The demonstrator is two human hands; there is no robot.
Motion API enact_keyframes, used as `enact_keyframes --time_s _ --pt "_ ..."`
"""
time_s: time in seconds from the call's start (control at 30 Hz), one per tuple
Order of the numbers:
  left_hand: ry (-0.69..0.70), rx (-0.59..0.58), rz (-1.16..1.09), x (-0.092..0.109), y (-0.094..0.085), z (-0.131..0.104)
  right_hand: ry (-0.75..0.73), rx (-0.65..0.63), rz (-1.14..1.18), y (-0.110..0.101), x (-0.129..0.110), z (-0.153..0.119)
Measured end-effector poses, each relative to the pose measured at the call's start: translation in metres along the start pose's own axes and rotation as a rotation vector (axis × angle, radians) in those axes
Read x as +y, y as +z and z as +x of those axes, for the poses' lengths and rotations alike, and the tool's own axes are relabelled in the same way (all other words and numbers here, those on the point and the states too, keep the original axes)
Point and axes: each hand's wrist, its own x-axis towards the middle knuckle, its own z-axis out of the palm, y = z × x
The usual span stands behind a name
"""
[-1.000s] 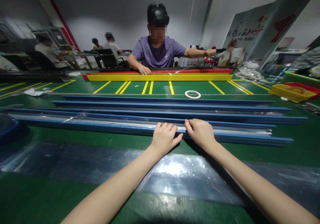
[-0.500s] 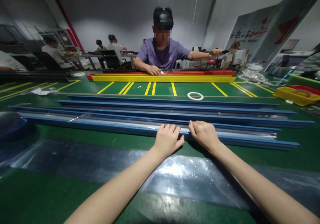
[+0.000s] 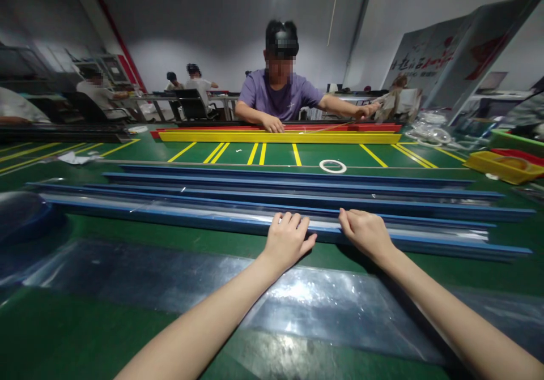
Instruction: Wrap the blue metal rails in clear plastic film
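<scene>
A long blue channel strip (image 3: 204, 219) lies nearest me on the green table, with a pale, shiny film or band along its inside. My left hand (image 3: 288, 237) has its fingers curled over the strip's near wall, thumb outside. To its right, my right hand (image 3: 368, 235) is closed at the same wall, thumb side toward the left; its fingertips are hidden. Behind lie several more blue channel strips (image 3: 297, 192), roughly parallel. A wide clear plastic sheet (image 3: 161, 281) spreads flat under my forearms.
A white tape ring (image 3: 332, 166) lies beyond the blue strips. Across the table, a person in a purple shirt (image 3: 289, 94) works over yellow (image 3: 276, 137) and red strips. Yellow trays (image 3: 501, 165) stand at right; a dark blue roll (image 3: 25, 224) is at left.
The nearest blue strip has slid right, and my right hand has moved right along with it. My left hand has barely moved. The person opposite has shifted slightly right.
</scene>
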Motion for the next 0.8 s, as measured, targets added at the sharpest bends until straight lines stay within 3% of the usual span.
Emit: enact_keyframes --time_s 0.27,0.47,0.6,0.8 --pt "-0.048 0.081 0.012 0.000 0.001 -0.001 -0.001 -0.030 0.038 -0.005 0.049 -0.022" --pt "-0.051 0.054 0.031 0.000 -0.002 0.000 0.127 -0.094 0.011 -0.006 0.084 -0.033" --pt "-0.030 0.014 0.043 0.001 -0.002 0.000 0.294 -0.081 -0.080 -0.006 0.087 -0.037" --pt "-0.033 -0.008 0.051 0.000 -0.002 0.000 0.374 -0.095 -0.101 -0.006 0.078 -0.037"
